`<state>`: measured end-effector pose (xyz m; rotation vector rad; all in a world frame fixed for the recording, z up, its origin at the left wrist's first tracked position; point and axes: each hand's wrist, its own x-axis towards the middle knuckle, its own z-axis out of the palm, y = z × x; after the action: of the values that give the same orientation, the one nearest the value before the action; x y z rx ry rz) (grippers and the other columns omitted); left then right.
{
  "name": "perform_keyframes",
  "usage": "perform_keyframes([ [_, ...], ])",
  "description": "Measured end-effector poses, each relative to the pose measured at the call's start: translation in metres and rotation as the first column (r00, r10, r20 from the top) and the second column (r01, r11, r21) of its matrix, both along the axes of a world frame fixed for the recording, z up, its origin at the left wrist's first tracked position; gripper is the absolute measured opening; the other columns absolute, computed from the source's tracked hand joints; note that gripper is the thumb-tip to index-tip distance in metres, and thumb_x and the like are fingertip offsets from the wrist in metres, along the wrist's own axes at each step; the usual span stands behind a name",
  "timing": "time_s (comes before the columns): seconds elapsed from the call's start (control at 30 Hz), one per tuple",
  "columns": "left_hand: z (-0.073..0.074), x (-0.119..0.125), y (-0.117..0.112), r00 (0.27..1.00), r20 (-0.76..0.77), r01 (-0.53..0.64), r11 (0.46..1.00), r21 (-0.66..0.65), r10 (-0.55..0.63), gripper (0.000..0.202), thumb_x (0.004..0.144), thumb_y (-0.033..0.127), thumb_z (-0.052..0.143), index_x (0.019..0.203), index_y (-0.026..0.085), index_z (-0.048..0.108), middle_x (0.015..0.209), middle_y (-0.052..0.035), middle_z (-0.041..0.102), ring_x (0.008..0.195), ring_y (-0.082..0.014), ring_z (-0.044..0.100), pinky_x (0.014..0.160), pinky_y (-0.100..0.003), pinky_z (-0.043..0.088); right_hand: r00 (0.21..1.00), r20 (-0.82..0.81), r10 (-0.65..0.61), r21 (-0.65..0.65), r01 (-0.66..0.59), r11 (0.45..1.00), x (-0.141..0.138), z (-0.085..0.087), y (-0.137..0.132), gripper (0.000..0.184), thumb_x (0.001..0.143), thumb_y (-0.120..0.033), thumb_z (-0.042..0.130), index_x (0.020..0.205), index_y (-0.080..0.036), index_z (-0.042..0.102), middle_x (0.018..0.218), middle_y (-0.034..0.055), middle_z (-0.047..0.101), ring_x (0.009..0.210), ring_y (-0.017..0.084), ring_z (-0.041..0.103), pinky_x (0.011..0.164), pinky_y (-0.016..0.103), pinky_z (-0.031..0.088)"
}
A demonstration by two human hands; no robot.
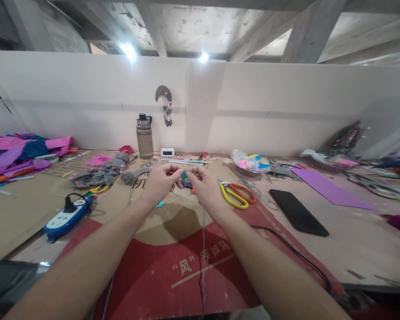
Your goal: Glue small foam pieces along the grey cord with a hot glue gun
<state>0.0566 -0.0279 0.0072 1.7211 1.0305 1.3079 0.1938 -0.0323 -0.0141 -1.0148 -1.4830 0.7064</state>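
Both my arms reach forward over the cardboard-covered table (26,209). My left hand (160,180) and my right hand (205,183) meet at the middle, fingers pinched together on a small teal felt piece (184,176) held between them. A thin grey thread (203,249) hangs down from the hands toward me. Yellow and orange handled scissors (237,194) lie just right of my right hand.
A black phone (298,212) and purple felt sheet (326,189) lie to the right. A blue and white power strip (66,217), grey felt scraps (100,175) and a water bottle (144,137) sit left and behind. Piled pink and purple felt (16,151) fills the far left.
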Motion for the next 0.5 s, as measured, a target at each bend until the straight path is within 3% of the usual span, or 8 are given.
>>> perform_keyframes([
  [0.27,-0.0043,0.0021,0.0053,0.963,0.234,0.171,0.975,-0.141,-0.136,0.024,0.071,0.034,0.064,0.084,0.013,0.062,0.064,-0.0031,0.063,0.050,-0.0112,0.059,0.038,-0.019,0.037,0.999,-0.013,-0.032,-0.006,0.032,0.999,0.0005,0.0021,-0.0011,0.018,0.077,-0.036,0.049,0.076,-0.019,0.052,0.059,-0.0037,0.052,0.052,0.010,0.048,0.047,0.021,0.036],
  [0.5,-0.0060,0.0002,0.0071,0.971,0.193,0.164,0.979,-0.118,-0.139,0.023,0.071,0.034,0.065,0.080,0.013,0.062,0.059,-0.0036,0.063,0.048,-0.0112,0.058,0.039,-0.019,0.039,0.996,0.076,-0.051,0.037,0.049,0.998,0.0008,0.0009,-0.0030,0.018,0.080,-0.036,0.046,0.076,-0.019,0.052,0.060,-0.0033,0.053,0.053,0.011,0.049,0.048,0.022,0.035],
])
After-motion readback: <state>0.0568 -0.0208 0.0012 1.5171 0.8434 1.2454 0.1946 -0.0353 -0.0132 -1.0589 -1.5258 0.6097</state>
